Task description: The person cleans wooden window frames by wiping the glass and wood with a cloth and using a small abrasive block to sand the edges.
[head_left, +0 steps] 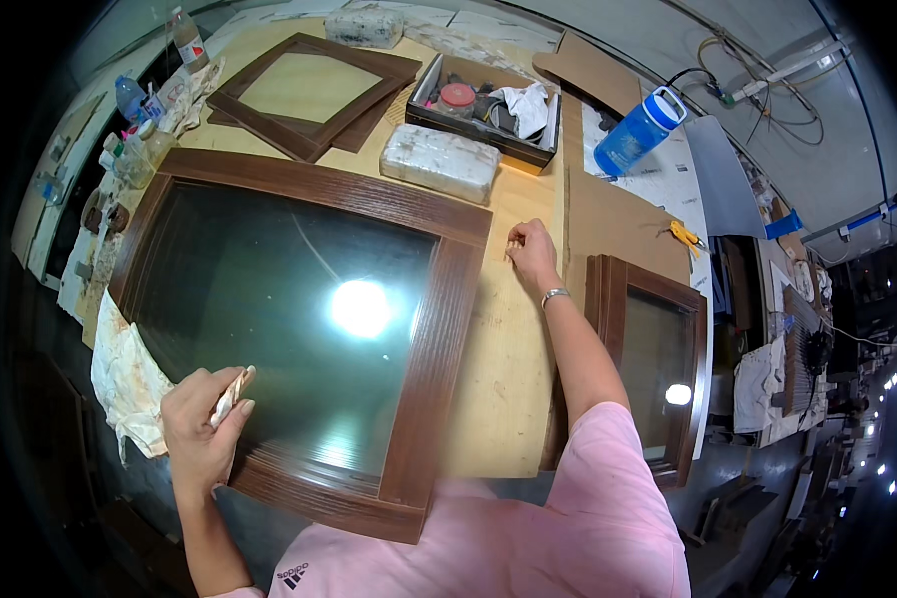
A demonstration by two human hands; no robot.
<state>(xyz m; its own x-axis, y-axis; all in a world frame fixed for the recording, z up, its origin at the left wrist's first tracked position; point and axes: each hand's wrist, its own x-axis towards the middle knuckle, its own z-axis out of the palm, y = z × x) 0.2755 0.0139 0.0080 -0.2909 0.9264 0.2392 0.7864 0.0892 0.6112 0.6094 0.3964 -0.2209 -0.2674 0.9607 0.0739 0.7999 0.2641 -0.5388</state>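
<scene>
**A:** so where's that big glazed door (pixel 299 319) sitting?

**B:** flat on the worktop (pixel 513 329), left of centre, long axis running from the near right corner to the far left. left hand (pixel 201 429) is at its near left corner, grip closed around a small folded cloth pad (pixel 231 395) touching the glass.

**A:** and the right hand (pixel 531 254)?

**B:** just right of the frame on bare wood, fingers pinched on something too tiny to tell. wrapped white block (pixel 439 161) at the far edge, smaller glazed door (pixel 648 369) to the right, stained rag (pixel 130 384) under the left side.
</scene>
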